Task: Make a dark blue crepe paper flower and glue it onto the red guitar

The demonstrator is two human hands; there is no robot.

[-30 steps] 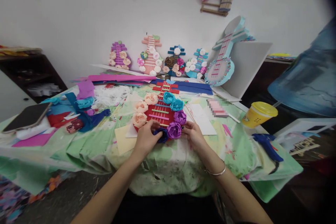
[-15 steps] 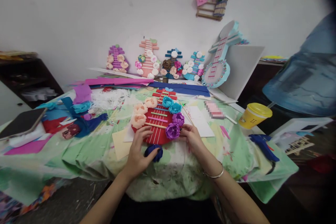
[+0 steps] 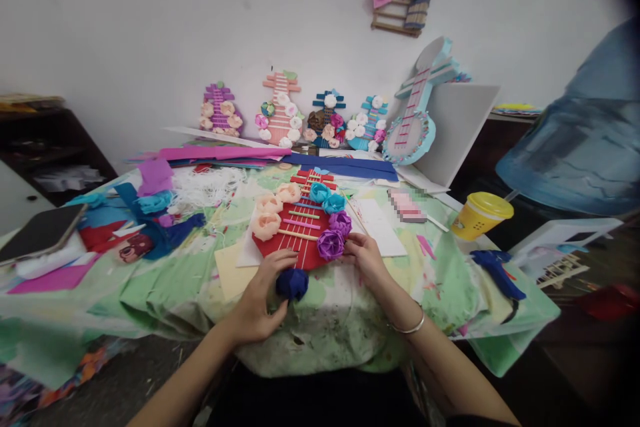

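Observation:
A red lute-shaped craft, a model pipa (image 3: 315,255), lies on the table with pale strings, coloured cross strips and peach, turquoise and purple crepe-paper flowers. At its lower end sits a dark blue paper flower (image 3: 293,285). My left hand (image 3: 257,300) curves around this flower's left side; its fingers rest on the pipa's lower left edge and the thumb stands apart, so it is open. Beside the lower purple flower (image 3: 331,245), my right hand (image 3: 367,260) has its fingers closed at the pipa's right edge. Their tips are partly hidden.
Several finished pipas (image 3: 280,110) lean against the wall. Right are a phone (image 3: 407,207), a yellow-lidded cup (image 3: 480,217) and a blue glue gun (image 3: 500,273). Left lie white shredded paper (image 3: 207,190), paper scraps (image 3: 105,233) and a dark tablet (image 3: 43,233). White sheets (image 3: 373,223) lie under the pipa.
My left thumb has come off the dark blue flower and drawn back, down and left. The flower now shows more fully, slightly nearer the pipa. My right hand stays at the pipa's edge.

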